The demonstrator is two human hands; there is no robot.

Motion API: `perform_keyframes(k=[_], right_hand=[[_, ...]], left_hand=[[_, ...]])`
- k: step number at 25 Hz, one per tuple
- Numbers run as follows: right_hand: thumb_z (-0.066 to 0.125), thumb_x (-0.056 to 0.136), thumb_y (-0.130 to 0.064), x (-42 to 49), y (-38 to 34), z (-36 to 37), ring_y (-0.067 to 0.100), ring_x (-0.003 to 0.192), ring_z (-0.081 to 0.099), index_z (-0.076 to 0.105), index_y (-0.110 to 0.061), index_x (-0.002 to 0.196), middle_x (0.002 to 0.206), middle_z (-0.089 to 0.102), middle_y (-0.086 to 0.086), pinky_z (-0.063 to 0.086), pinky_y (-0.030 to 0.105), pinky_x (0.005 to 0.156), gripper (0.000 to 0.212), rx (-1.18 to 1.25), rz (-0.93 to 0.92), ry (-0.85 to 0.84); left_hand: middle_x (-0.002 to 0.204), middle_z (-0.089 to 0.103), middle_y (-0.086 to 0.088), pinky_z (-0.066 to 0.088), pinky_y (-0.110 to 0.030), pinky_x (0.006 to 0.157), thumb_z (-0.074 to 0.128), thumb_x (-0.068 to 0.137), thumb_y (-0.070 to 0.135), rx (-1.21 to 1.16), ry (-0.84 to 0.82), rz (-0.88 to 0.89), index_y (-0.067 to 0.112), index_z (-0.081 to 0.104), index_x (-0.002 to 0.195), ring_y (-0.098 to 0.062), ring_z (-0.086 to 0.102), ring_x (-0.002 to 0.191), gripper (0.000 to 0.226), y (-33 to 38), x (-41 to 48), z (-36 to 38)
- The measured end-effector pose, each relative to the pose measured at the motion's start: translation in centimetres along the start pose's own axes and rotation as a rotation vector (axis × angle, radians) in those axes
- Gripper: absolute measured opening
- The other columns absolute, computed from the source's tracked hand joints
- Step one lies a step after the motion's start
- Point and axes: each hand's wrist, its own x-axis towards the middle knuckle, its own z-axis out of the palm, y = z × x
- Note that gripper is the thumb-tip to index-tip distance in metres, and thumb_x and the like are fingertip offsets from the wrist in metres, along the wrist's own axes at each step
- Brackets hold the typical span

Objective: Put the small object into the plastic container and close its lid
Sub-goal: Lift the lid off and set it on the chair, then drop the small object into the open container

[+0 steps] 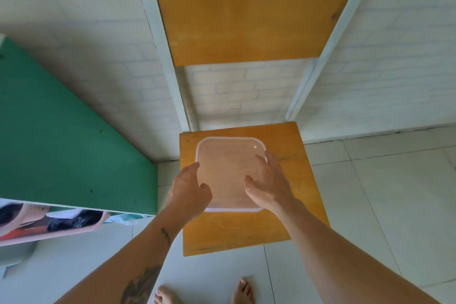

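A square translucent plastic container [225, 168] sits on the wooden seat of a chair [291, 180], with its lid lying on top. My left hand [188, 191] rests at the container's left front edge, fingers curled against the rim. My right hand [269, 182] lies flat on the right side of the lid, fingers spread. The small object is not visible; I cannot tell whether it is inside.
The chair's orange backrest [246, 17] stands against a white brick-pattern wall. A green panel [61, 143] and a shelf with a printed picture [49, 222] are at the left. Pale floor tiles [382, 205] surround the chair. My bare feet [204, 294] are just below the seat.
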Motion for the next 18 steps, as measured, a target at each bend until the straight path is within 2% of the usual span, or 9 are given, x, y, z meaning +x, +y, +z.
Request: perform_keyframes(k=[3,5,7,10,13,17,18], right_hand=[[0.052,0.094,-0.036,-3.0,-3.2,-4.2,0.022,0.147,0.022,0.028,-0.02,0.151,0.16,0.016,-0.003,0.033,0.04,0.111,0.065,0.017,-0.059,-0.003],[0.052,0.092,-0.035,-5.0,-5.4,-7.2,0.021,0.14,0.034,0.037,-0.02,0.146,0.15,0.032,-0.002,0.039,0.038,0.108,0.058,0.042,-0.116,0.0],[0.053,0.091,-0.031,-7.0,-7.9,-10.1,0.021,0.134,0.041,0.043,-0.02,0.143,0.143,0.042,-0.001,0.039,0.036,0.106,0.054,0.08,-0.158,-0.017],[0.051,0.091,-0.028,-10.1,-12.1,-14.4,0.02,0.139,0.038,0.038,-0.02,0.148,0.153,0.04,0.002,0.035,0.037,0.112,0.059,0.179,-0.194,-0.053],[0.052,0.092,-0.026,-12.3,-16.8,-17.6,0.02,0.138,0.042,0.038,-0.017,0.149,0.152,0.042,0.005,0.036,0.039,0.112,0.059,0.226,-0.326,-0.014],[0.053,0.093,-0.026,-14.1,-23.0,-19.7,0.019,0.133,0.046,0.042,-0.018,0.147,0.148,0.046,0.002,0.047,0.024,0.097,0.056,0.28,-0.486,0.007],[0.054,0.093,-0.028,-14.4,-24.6,-19.7,0.019,0.132,0.047,0.042,-0.019,0.147,0.147,0.047,0.003,0.046,0.026,0.098,0.056,0.288,-0.516,-0.002]], left_hand=[[0.138,0.055,0.0,0.05,-0.029,0.091,0.051,0.09,0.012,-0.042,0.062,0.044,0.026,0.053,0.136,-0.018,0.057,0.117,0.048,2.2,-3.4,-3.8],[0.127,0.063,0.003,0.048,-0.025,0.085,0.049,0.089,0.012,-0.055,0.093,0.082,0.027,0.061,0.125,-0.014,0.061,0.105,0.041,3.8,-5.9,-6.9],[0.117,0.066,0.004,0.052,-0.028,0.088,0.047,0.087,0.012,-0.07,0.112,0.117,0.028,0.064,0.118,-0.013,0.063,0.099,0.038,5.5,-8.5,-10.2],[0.11,0.067,0.005,0.053,-0.031,0.092,0.043,0.087,0.011,-0.081,0.164,0.19,0.026,0.065,0.116,-0.014,0.063,0.098,0.039,7.9,-12.9,-15.1],[0.106,0.068,0.006,0.053,-0.03,0.092,0.044,0.087,0.012,-0.076,0.265,0.254,0.026,0.066,0.116,-0.014,0.065,0.096,0.039,9.2,-16.6,-19.3],[0.098,0.071,0.008,0.054,-0.03,0.089,0.048,0.086,0.015,-0.117,0.427,0.261,0.027,0.069,0.11,-0.012,0.065,0.088,0.034,8.2,-19.8,-23.8],[0.095,0.071,0.009,0.055,-0.031,0.089,0.049,0.085,0.017,-0.125,0.474,0.256,0.028,0.069,0.107,-0.012,0.065,0.086,0.032,7.5,-20.4,-25.1]])
